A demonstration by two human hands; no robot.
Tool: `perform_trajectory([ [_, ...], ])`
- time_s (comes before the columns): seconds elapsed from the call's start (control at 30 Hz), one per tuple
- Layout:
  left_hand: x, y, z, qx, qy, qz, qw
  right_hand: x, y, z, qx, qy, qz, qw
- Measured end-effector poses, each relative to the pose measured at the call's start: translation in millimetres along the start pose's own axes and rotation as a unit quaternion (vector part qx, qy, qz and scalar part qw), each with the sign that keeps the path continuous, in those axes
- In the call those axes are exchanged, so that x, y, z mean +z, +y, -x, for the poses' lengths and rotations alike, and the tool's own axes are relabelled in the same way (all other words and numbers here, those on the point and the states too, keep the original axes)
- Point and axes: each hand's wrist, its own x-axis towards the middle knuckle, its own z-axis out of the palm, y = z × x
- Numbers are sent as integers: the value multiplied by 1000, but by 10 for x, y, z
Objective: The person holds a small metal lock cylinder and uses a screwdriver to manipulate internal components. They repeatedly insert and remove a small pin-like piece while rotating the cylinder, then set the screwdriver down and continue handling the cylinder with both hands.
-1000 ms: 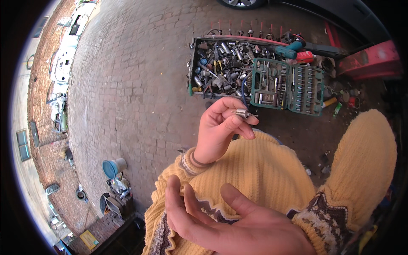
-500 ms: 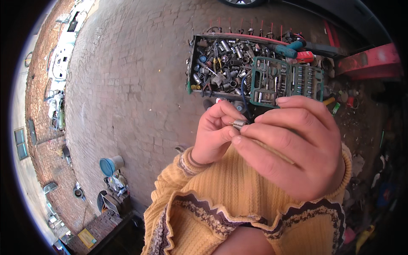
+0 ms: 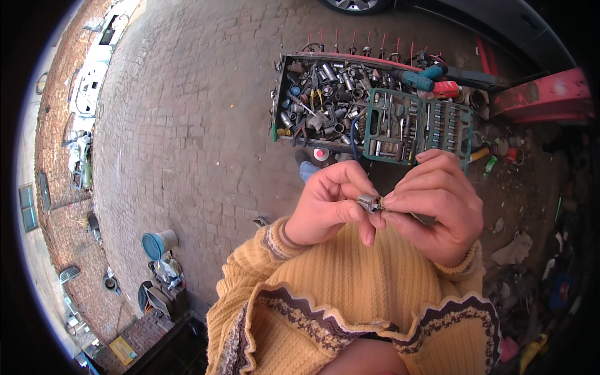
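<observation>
Between the thumb and fingers of my left hand is a small, shiny metal cylinder, much like a socket, its dark hollow end turned to the right. My right hand meets it there, thumb and fingertips pinched together at that end. Under the right fingers a short piece of a thin strip shows; the rest is hidden by the hand. Both hands are close together in front of my yellow knitted top.
Beyond my hands stands a metal tray heaped with sockets and loose tools. An open green socket case lies on its right part. A teal power tool, a red can and a red metal beam are at the right.
My right hand has drawn back and down, away from the camera. The metal cylinder has moved slightly right and down and turned, so its hollow end shows more. Less of the strip is visible.
</observation>
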Motion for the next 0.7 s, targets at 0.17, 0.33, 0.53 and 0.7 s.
perform_trajectory([
  [0.17,-9,-9,8,-5,6,-6,1000,11,5,-26,-15,3,-3,1000],
  [0.33,-44,-27,29,31,17,-2,999,-135,380,163,46,115,67,990],
  [0.53,-99,-20,40,54,29,-20,998,126,2124,943,408,160,86,895],
  [0.7,-123,-26,43,73,46,-28,996,781,3028,1889,514,108,230,820],
])
